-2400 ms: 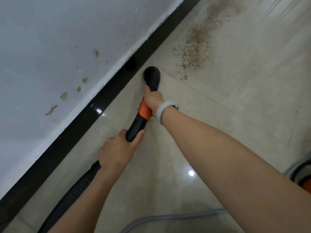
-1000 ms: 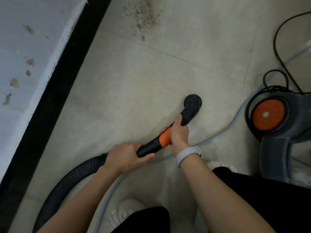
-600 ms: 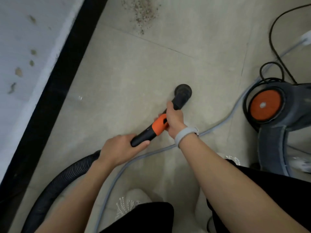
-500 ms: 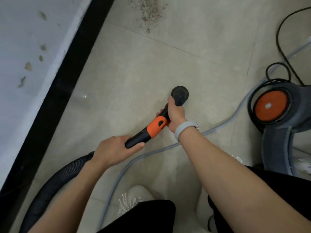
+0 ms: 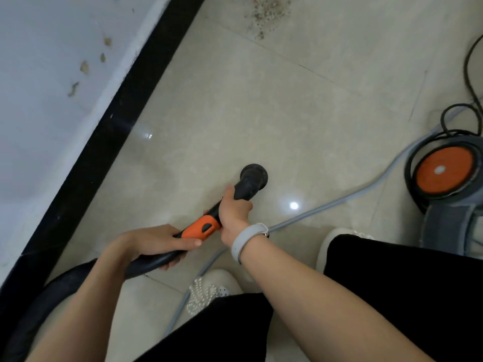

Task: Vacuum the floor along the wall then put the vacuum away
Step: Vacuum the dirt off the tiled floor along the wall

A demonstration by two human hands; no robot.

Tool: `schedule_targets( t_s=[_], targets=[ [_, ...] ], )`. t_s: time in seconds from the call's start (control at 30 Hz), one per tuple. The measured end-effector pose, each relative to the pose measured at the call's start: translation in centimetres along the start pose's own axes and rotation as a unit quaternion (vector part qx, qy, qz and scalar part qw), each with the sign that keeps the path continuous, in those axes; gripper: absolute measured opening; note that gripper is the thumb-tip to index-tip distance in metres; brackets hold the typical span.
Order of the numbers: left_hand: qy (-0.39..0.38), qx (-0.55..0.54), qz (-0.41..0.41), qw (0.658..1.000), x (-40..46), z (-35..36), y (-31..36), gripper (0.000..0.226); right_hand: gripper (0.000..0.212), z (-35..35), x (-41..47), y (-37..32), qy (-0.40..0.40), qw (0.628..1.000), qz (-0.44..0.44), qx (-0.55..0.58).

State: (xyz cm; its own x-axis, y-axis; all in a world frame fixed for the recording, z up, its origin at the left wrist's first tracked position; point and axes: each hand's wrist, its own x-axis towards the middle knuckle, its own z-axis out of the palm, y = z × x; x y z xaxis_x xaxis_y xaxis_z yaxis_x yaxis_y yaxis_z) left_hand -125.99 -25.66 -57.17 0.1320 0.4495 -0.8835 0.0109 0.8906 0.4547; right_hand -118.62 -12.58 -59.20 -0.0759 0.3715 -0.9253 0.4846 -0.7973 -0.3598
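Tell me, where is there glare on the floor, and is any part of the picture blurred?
Head view: a bright glare spot on the glossy tile right of the nozzle, a fainter one near the black skirting; debris at the top edge looks soft.

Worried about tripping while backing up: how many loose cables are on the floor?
2. A grey cable runs from near the shoes to the vacuum body; a black cord loops above it. More may lie out of frame.
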Motion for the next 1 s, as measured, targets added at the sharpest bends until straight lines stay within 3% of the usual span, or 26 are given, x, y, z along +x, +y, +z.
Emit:
schedule_targets(
  t_s=[0.13,0.23,0.43,0.7,0.87,1.0],
  targets=[
    [0.171,-0.066,0.048,0.982,1.2,0.0,2.6,0.052,0.062,1.2,2.2,-4.8,-0.017,0.997,-0.064,-0.044],
    [0.276,-0.005,0.097,0.956,3.1,-0.1,5.8,0.039,0.068,0.9,5.3,-9.3,-0.008,0.993,-0.099,-0.063],
    [0.356,0.242,0.074,0.899,4.9,-0.5,9.8,0.039,0.035,-2.4,7.0,-17.6,-0.003,0.993,-0.119,0.004],
    [0.393,0.171,0.083,0.900,7.7,-7.6,14.1,0.047,0.020,0.5,7.0,-19.1,-0.159,0.971,-0.138,0.110],
    [0.465,0.163,0.078,0.867,8.9,-10.0,16.1,0.045,0.018,3.4,8.0,-22.3,-0.104,0.975,-0.191,0.033],
    [0.533,0.178,0.061,0.825,8.6,-10.0,14.1,0.047,0.017,5.7,8.5,-24.0,-0.140,0.973,-0.183,-0.011]
  ],
)
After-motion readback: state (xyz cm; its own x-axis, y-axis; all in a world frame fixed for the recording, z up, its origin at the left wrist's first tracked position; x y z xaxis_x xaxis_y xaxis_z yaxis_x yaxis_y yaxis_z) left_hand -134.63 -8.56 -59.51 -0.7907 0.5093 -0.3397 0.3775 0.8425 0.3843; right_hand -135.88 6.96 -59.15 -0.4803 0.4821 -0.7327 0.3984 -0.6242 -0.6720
